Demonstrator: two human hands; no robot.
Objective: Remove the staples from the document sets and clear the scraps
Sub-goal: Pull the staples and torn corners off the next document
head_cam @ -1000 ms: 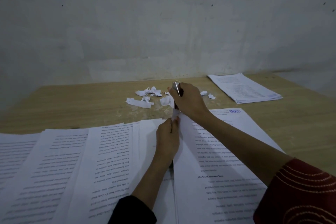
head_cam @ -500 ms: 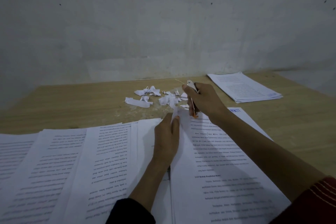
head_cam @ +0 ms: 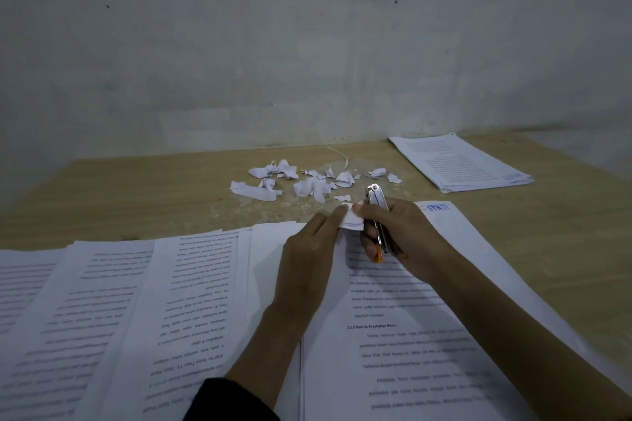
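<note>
Two hands: left hand (head_cam: pixel 307 256) in a pinch on one paper scrap (head_cam: pixel 352 220), right hand (head_cam: pixel 403 232) clenched around one staple remover (head_cam: pixel 378 198).

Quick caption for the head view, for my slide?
Left hand and right hand pinch a paper scrap above spread documents; the right also grips a staple tool, scrap pile beyond.

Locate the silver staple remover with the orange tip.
Head view, centre-right: the staple remover sits in the right hand, just before the white paper scraps.
</note>
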